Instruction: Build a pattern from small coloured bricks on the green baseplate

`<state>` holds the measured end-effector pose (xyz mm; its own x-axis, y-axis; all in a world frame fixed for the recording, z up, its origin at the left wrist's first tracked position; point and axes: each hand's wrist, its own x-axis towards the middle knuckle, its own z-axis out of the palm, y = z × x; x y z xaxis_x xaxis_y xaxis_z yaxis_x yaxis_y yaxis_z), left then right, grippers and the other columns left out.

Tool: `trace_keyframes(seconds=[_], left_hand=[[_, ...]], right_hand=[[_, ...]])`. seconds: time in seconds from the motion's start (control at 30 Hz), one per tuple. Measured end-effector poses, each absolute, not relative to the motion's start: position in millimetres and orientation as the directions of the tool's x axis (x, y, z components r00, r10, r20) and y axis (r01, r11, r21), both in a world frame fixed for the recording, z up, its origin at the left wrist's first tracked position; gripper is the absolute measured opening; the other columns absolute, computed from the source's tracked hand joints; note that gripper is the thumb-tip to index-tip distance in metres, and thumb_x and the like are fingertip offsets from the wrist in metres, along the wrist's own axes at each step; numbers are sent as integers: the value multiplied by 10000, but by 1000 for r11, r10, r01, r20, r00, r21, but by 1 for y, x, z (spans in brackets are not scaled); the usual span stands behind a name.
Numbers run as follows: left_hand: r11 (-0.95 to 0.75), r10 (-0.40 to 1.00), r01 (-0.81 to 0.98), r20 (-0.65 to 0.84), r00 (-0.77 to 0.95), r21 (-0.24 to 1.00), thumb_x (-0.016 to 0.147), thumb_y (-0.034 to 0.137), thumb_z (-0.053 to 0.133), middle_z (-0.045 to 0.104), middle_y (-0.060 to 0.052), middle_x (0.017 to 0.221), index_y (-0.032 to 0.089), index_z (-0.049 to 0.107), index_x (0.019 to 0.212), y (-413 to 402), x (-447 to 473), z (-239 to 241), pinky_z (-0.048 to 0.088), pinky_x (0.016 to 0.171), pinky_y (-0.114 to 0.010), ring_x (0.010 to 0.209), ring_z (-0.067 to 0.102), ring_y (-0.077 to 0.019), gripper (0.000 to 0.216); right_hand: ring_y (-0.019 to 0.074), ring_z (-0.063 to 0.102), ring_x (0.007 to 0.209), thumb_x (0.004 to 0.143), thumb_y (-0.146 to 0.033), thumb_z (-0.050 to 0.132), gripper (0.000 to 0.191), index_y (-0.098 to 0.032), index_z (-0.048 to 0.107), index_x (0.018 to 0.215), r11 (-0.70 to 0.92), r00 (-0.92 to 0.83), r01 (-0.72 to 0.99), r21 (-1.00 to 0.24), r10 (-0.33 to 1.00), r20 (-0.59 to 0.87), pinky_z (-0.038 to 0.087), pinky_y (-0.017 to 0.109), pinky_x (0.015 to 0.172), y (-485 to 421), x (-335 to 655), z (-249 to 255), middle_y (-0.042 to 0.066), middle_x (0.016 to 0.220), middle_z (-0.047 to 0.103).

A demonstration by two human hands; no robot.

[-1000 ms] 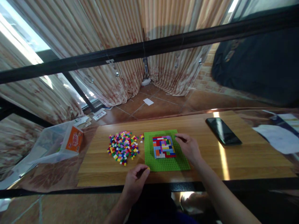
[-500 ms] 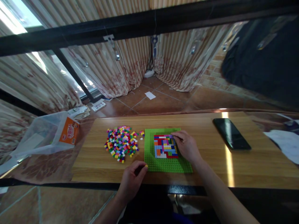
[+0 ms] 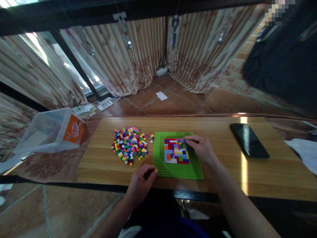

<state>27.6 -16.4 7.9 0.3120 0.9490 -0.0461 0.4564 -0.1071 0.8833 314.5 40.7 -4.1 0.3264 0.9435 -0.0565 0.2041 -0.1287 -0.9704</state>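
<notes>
A green studded baseplate (image 3: 173, 170) lies on the wooden table (image 3: 218, 165) near its front edge. A square patch of mixed-colour bricks (image 3: 176, 151) covers its upper middle. My right hand (image 3: 201, 148) rests at the patch's upper right corner, fingertips pinched down on the bricks there. My left hand (image 3: 141, 181) sits curled at the plate's lower left corner, pinching a small yellow brick (image 3: 156, 170). A heap of loose coloured bricks (image 3: 129, 145) lies left of the plate.
A black phone (image 3: 249, 144) lies to the right on the table. White papers (image 3: 303, 152) sit at the far right. A clear plastic bag with an orange box (image 3: 73, 129) lies left of the table. Curtains and a tiled floor are behind.
The view has tilted down slightly. My right hand shifted a little along the patch's top right edge. My left hand has stayed at the plate's corner.
</notes>
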Motion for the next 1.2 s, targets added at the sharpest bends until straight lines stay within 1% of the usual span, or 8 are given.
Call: trace_keyframes(seconds=[0.13, 0.23, 0.57, 0.7, 0.87, 1.07, 1.13, 1.2], left_hand=[[-108, 947, 462, -50, 318, 880, 906, 307, 598, 724, -19, 879, 200, 710, 913, -17, 28, 8, 521, 764, -260, 828, 673, -156, 155], [-115, 948, 463, -43, 317, 879, 901, 298, 601, 726, -17, 870, 199, 708, 906, -16, 29, 9, 526, 757, -258, 818, 674, -154, 145], [-122, 948, 462, -34, 316, 878, 901, 307, 601, 726, -22, 858, 192, 704, 901, -16, 30, 7, 529, 745, -259, 805, 672, -156, 155], [-129, 950, 456, -22, 311, 880, 904, 310, 599, 722, -23, 866, 195, 704, 908, -16, 29, 4, 526, 752, -262, 811, 670, -156, 155], [-174, 946, 459, 19, 323, 871, 905, 300, 597, 717, -20, 868, 200, 705, 901, -16, 29, 3, 521, 762, -262, 819, 667, -153, 146], [-212, 943, 460, 58, 327, 862, 910, 304, 586, 710, -22, 864, 198, 699, 898, -15, 30, 1, 512, 749, -258, 811, 662, -151, 155], [-211, 945, 451, 62, 322, 867, 909, 313, 584, 708, -25, 862, 196, 698, 890, -14, 31, 0, 514, 746, -261, 810, 660, -154, 165], [-202, 946, 433, 61, 318, 878, 907, 320, 580, 710, -28, 865, 194, 700, 890, -13, 31, -1, 518, 752, -266, 816, 661, -159, 175]], right_hand=[[223, 692, 816, 613, -430, 758, 318, -199, 798, 828, -200, 310, 135, -971, 939, -150, 544, 368, 790, 43, 316, 1, 69, 869, 777], [219, 691, 796, 605, -422, 765, 344, -189, 803, 856, -242, 301, 132, -961, 934, -194, 545, 357, 756, 43, 317, 4, 72, 864, 780], [213, 688, 709, 591, -411, 748, 310, -183, 806, 794, -301, 333, 165, -939, 913, -234, 525, 325, 667, 48, 316, 1, 64, 773, 776], [230, 697, 735, 599, -416, 737, 267, -201, 799, 745, -267, 365, 193, -944, 913, -184, 529, 341, 701, 48, 315, -2, 58, 760, 773], [255, 707, 834, 632, -429, 720, 263, -224, 803, 775, -188, 355, 246, -951, 930, -92, 535, 380, 808, 46, 317, -9, 61, 842, 784], [256, 706, 843, 690, -419, 688, 261, -219, 801, 816, -135, 306, 271, -953, 951, -48, 543, 407, 826, 44, 318, -13, 72, 878, 778], [241, 701, 858, 701, -423, 692, 279, -222, 798, 862, -84, 282, 283, -956, 959, 0, 542, 405, 848, 42, 320, -13, 68, 908, 775], [222, 694, 837, 710, -443, 688, 341, -216, 787, 945, -56, 289, 250, -967, 957, 19, 547, 401, 841, 39, 320, -13, 66, 924, 769]])
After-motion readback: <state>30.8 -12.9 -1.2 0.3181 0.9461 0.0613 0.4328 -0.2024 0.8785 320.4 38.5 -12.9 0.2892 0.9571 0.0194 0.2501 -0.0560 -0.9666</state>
